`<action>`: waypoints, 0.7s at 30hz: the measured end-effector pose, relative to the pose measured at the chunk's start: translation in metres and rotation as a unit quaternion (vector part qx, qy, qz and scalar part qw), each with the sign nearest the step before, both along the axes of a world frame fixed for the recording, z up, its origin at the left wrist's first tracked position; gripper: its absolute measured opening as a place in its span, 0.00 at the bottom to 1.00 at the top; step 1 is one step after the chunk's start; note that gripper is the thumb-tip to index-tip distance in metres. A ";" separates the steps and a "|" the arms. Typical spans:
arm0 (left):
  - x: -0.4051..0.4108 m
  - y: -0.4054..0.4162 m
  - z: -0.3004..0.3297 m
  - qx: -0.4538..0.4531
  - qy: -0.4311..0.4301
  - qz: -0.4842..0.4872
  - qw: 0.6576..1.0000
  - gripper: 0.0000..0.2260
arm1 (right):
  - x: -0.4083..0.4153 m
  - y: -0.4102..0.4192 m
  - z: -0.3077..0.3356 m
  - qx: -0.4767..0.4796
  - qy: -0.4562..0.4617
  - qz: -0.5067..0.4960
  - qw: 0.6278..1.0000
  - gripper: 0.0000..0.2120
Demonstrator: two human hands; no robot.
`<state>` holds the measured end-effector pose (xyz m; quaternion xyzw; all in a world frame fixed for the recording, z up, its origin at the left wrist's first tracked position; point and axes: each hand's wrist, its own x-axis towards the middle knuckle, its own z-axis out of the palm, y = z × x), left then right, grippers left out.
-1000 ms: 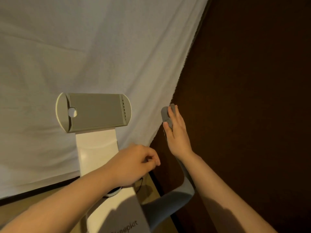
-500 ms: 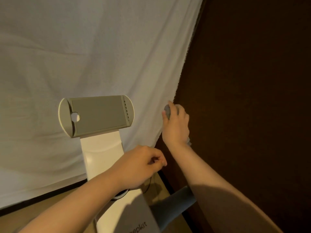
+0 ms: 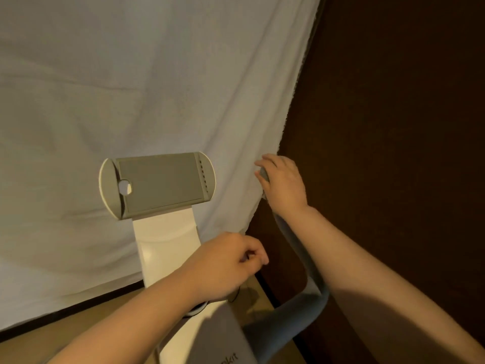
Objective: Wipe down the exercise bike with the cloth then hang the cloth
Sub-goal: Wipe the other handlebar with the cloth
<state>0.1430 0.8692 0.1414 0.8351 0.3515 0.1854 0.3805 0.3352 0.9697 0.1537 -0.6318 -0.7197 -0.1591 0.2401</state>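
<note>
The exercise bike has a white column [image 3: 165, 243] topped by a grey console holder [image 3: 160, 183]. A grey handlebar [image 3: 296, 319] curves up on the right. My right hand [image 3: 284, 185] is wrapped over the handlebar's upper end [image 3: 263, 175]. My left hand [image 3: 223, 269] hovers over the column with its fingers curled in and nothing visible in them. It hides most of a round knob [image 3: 195, 310] on the frame. I cannot make out a cloth in either hand.
A large white sheet [image 3: 131, 88] hangs close behind the bike and touches the handlebar end. A dark brown wall [image 3: 393, 127] fills the right side. Wooden floor [image 3: 52, 340] shows at the bottom left.
My right hand went from lying flat along the handlebar end to closing over its top. My left hand stayed curled over the column.
</note>
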 end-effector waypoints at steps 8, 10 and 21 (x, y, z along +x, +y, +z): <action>-0.002 -0.001 0.000 0.002 0.002 0.003 1.000 0.08 | 0.002 -0.003 0.019 -0.048 0.439 0.060 0.895 0.39; -0.003 -0.002 -0.001 0.007 0.003 0.000 1.000 0.08 | 0.000 -0.006 0.003 -0.020 0.466 -0.017 0.884 0.36; -0.001 0.000 -0.001 0.013 0.004 -0.002 1.000 0.09 | -0.007 0.012 0.030 -0.118 0.235 0.013 0.965 0.11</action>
